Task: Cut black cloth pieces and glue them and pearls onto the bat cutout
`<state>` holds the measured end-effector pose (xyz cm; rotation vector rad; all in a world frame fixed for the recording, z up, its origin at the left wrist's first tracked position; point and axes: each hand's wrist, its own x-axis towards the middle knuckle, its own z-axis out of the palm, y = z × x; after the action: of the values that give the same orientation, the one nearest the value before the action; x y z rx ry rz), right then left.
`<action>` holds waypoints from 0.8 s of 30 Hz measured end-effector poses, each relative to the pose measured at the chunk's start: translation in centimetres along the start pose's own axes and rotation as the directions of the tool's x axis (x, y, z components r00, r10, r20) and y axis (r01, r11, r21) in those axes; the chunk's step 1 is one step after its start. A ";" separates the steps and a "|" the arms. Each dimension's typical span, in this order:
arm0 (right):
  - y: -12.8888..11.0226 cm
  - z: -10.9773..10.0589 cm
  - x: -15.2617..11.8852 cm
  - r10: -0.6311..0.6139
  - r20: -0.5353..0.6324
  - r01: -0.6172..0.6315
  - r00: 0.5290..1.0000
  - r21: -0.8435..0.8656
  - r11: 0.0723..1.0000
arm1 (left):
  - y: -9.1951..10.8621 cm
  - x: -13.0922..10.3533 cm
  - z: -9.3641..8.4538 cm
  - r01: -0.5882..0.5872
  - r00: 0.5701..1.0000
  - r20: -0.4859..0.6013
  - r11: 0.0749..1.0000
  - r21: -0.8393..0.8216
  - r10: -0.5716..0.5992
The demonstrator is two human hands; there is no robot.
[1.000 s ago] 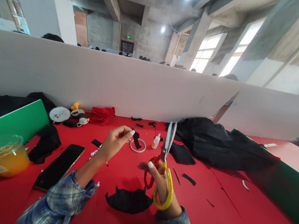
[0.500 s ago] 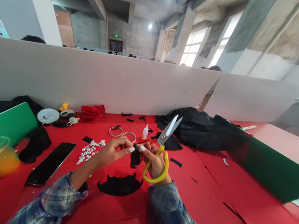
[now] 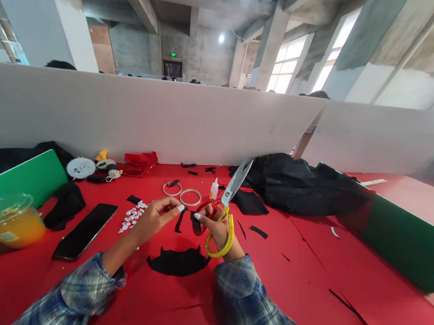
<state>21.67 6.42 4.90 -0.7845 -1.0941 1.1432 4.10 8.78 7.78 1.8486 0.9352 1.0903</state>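
Note:
Thumb and forefinger of my left hand [image 3: 160, 219] pinch the top of a thin black fabric strip [image 3: 180, 221] that hangs down. My right hand [image 3: 218, 227] has scissors [image 3: 233, 188] hooked on it, one yellow handle and one red, blades pointing up and nearly together. Its thumb and fingers also hold a small black fabric piece [image 3: 195, 223], apart from the strip. Below both hands a curved black fabric piece with pointed tips [image 3: 178, 262] lies on the red table [image 3: 269, 304].
Two rings [image 3: 190, 197] and a small white bottle [image 3: 214, 189] stand beyond my hands. White beads [image 3: 132, 216], a phone [image 3: 86, 232] and a cup of orange drink [image 3: 10, 222] are at left. Black fabric [image 3: 302, 188] lies at the back right, beside a green panel [image 3: 403, 240].
My hands have moved apart, and a thin black strip now hangs from my left fingers, separate from the piece in my right hand. The scissor blades have come closer together.

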 end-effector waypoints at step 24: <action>0.8 -9.0 2.3 -0.110 -0.588 -0.079 0.802 -0.286 0.955 | -4.2 -1.8 0.0 0.015 0.936 -0.345 0.987 -0.158 -0.069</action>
<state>30.12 9.28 2.00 -1.2712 -0.7277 0.6325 2.63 8.99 3.50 1.5298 1.0532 1.4528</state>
